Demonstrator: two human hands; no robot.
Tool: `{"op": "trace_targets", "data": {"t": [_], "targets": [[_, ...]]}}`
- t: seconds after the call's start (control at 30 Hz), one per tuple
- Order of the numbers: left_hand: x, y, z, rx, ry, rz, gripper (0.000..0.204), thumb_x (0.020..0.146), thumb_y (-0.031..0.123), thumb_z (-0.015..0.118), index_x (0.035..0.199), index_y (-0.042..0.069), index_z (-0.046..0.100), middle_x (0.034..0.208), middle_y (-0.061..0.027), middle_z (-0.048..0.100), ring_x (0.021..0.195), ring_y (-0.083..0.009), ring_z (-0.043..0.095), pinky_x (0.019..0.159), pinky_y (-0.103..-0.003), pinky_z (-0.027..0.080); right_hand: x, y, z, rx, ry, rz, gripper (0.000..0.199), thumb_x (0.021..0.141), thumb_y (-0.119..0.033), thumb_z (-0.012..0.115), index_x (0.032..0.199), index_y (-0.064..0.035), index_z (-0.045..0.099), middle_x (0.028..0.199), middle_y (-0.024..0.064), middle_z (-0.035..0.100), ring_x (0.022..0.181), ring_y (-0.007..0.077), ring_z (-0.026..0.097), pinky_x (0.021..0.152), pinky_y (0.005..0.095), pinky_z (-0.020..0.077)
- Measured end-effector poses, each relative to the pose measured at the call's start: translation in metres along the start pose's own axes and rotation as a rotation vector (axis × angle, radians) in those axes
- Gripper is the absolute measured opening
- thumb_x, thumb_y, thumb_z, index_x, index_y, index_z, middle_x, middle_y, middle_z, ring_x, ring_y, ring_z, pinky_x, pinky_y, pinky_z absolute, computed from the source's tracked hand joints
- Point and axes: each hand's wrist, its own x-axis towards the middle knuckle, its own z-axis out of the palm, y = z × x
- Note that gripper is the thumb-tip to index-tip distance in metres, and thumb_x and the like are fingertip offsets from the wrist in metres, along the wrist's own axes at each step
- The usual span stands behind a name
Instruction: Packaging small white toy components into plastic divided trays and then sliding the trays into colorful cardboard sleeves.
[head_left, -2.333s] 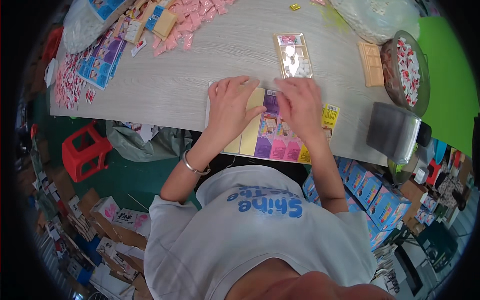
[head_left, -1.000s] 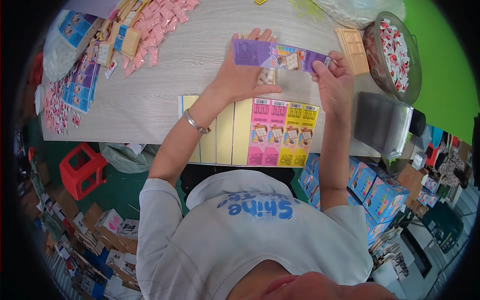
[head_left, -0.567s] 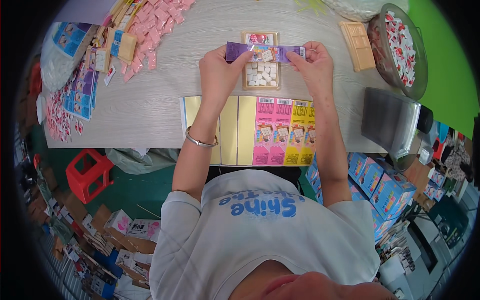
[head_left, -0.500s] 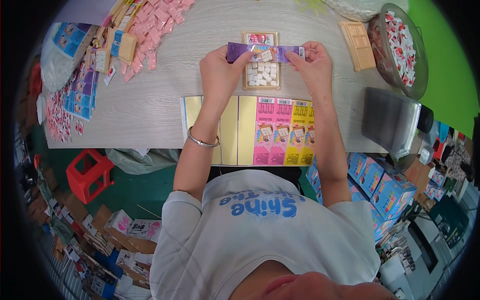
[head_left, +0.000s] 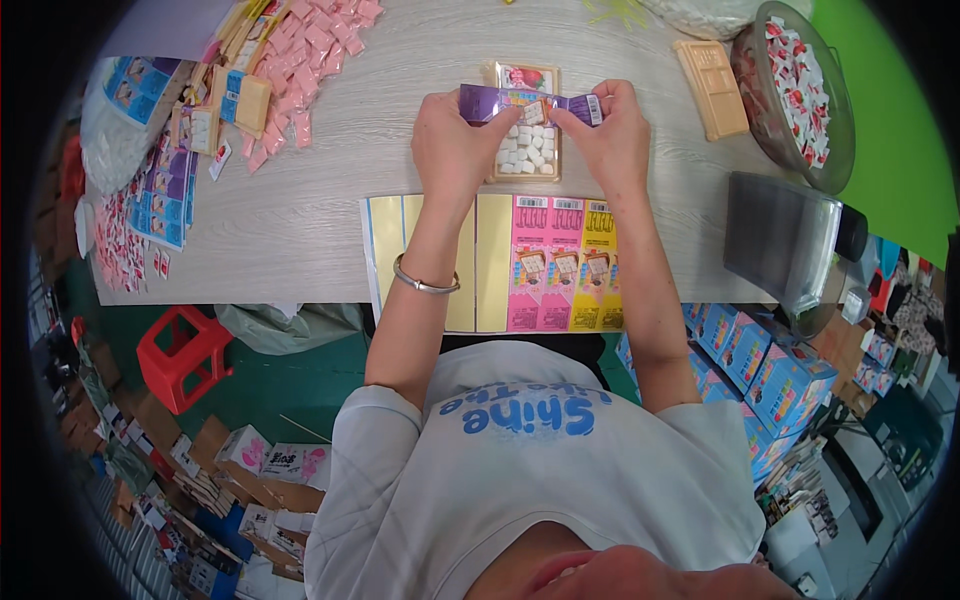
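Observation:
A purple sticker label (head_left: 481,101) lies across a small tan tray (head_left: 558,165), its ends standing out past both sides. White marshmallow-like pieces (head_left: 525,155) fill the tray's near part, and a strawberry-printed sachet (head_left: 522,77) sits in its far part. My left hand (head_left: 447,142) grips the label on the left, thumb pressed on it over the tray. From the right, my right hand (head_left: 612,140) grips it too, thumb near the middle. The fingers under the label are partly hidden. Nearer me, a sticker sheet (head_left: 490,265) has pink and yellow labels and bare yellowish backing strips.
At far left are pink sachets (head_left: 318,55), filled trays (head_left: 240,95) and blue-purple label sheets (head_left: 165,205). An unfilled tan tray (head_left: 712,90) lies beside a bowl of red-and-white sachets (head_left: 800,95). A dark clear-sided box (head_left: 780,235) stands at the right edge; a red stool (head_left: 183,358) is below left.
Both hands have moved inward, with the thumbs now closer together over the tray. The label has come down against the tray, and its right end now slants.

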Motion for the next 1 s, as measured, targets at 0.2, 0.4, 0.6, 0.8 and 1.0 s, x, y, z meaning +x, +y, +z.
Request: {"op": "trace_targets", "data": {"t": [0.2,0.4,0.6,0.8,1.0], "targets": [[-0.004,-0.017,0.005,-0.418,-0.086,-0.066,0.037,0.078,0.019,0.087,0.104,-0.002,0.071,0.091,-0.0106,0.074,0.080,-0.0176,0.072,0.071,-0.032,0.056,-0.007,0.001,-0.002,0.077,0.013,-0.007,0.056,0.074,-0.023,0.091,0.114,-0.0040,0.056,0.087,0.0070,0.068,0.076,0.0151,0.066,0.068,0.0310,0.0541],[-0.045,0.003,-0.022,-0.977,-0.124,-0.257,0.042,0.084,0.002,0.081,0.122,-0.003,0.063,0.108,-0.0087,0.071,0.093,-0.0135,0.069,0.080,-0.027,0.058,-0.050,-0.015,-0.022,0.987,-0.128,0.201,0.049,0.091,-0.008,0.075,0.133,0.0014,0.052,0.111,0.0087,0.068,0.095,0.0129,0.067,0.077,0.0283,0.0571],[-0.072,0.022,-0.045,-0.874,-0.235,-0.102,0.053,0.083,0.005,0.084,0.129,-0.002,0.060,0.106,-0.0075,0.071,0.090,-0.0124,0.068,0.079,-0.025,0.055,-0.076,-0.036,-0.045,1.176,-0.320,0.319,0.022,0.095,0.000,0.066,0.116,0.0042,0.069,0.108,0.0123,0.074,0.094,0.0140,0.071,0.079,0.0277,0.0578],[-0.113,0.028,-0.080,-0.174,0.094,0.466,0.040,0.080,0.004,0.085,0.116,-0.001,0.069,0.103,-0.0091,0.073,0.084,-0.0131,0.068,0.067,-0.025,0.049,-0.097,-0.058,-0.060,0.819,-0.044,0.202,0.013,0.086,-0.004,0.079,0.096,0.0030,0.075,0.086,0.0059,0.074,0.077,0.0087,0.068,0.069,0.0246,0.0541],[-0.117,0.018,-0.064,-0.595,0.012,0.212,0.036,0.083,0.005,0.083,0.116,-0.001,0.072,0.106,-0.0121,0.074,0.094,-0.0146,0.071,0.085,-0.027,0.057,-0.117,-0.058,-0.055,0.784,-0.139,-0.044,0.011,0.084,-0.003,0.081,0.092,0.0013,0.074,0.083,0.0022,0.071,0.073,0.0063,0.063,0.066,0.0236,0.0508]]}}
